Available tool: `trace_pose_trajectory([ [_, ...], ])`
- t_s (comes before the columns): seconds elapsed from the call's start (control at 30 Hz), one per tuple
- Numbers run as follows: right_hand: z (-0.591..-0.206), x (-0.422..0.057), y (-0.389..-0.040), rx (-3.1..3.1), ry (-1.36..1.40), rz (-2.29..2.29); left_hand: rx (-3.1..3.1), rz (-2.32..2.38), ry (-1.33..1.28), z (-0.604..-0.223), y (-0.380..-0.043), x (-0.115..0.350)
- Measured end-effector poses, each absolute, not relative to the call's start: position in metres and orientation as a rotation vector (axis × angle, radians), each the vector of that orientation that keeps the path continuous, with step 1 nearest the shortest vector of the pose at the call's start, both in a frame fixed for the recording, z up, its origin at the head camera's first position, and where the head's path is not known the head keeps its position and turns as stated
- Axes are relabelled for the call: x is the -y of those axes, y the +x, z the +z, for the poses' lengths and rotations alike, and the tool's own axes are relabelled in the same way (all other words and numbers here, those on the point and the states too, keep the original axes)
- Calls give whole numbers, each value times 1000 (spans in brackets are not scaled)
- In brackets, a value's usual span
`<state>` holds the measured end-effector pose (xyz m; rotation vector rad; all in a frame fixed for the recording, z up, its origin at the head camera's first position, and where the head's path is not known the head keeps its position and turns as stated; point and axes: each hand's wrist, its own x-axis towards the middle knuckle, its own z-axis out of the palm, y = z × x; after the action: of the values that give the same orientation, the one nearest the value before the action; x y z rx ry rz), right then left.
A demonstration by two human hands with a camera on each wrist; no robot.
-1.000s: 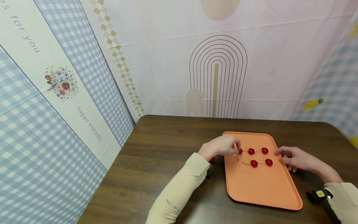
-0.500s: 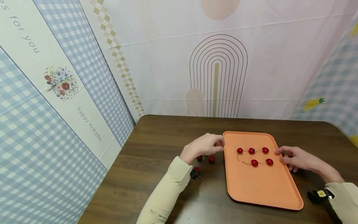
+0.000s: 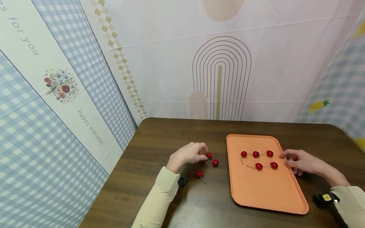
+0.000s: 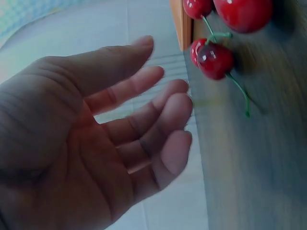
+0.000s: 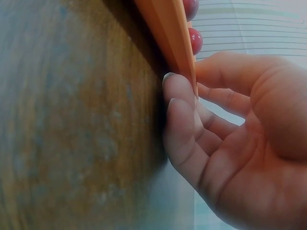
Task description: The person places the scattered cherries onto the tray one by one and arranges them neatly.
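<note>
My left hand (image 3: 189, 153) is over a small cluster of red cherries on the table, fingers loosely curved and nothing between them in the left wrist view. One cherry (image 3: 208, 155) lies right by its fingertips, with another cherry (image 3: 215, 162) just to the right. A third cherry (image 3: 199, 174), with its stem, lies closer to the front. On the orange tray (image 3: 268, 193), two rows of cherries are laid out, a back-row cherry (image 3: 255, 154) and a front-row cherry (image 3: 259, 166) among them. My right hand (image 3: 306, 163) grips the tray's right rim, its fingers against the outer wall (image 5: 165, 28).
A dark wooden table (image 3: 159, 139) carries everything. Behind it hangs a pale printed cloth (image 3: 168, 72), and a blue checked cloth (image 3: 25, 152) hangs at the left. A black wrist camera (image 3: 182, 182) sits under the left cuff.
My left hand has moved left from the tray to the cherries on the table, leaving a cherry at the left end of the back row. The right hand stays at the rim.
</note>
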<state>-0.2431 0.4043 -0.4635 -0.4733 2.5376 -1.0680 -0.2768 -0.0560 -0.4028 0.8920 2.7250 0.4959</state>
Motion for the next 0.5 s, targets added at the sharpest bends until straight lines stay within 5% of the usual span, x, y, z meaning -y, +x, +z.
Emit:
trace_pose_trajectory([
  [0.5, -462, -405, -244, -2536, -496, -1077, -2678, 327, 558, -409, -282, 84],
])
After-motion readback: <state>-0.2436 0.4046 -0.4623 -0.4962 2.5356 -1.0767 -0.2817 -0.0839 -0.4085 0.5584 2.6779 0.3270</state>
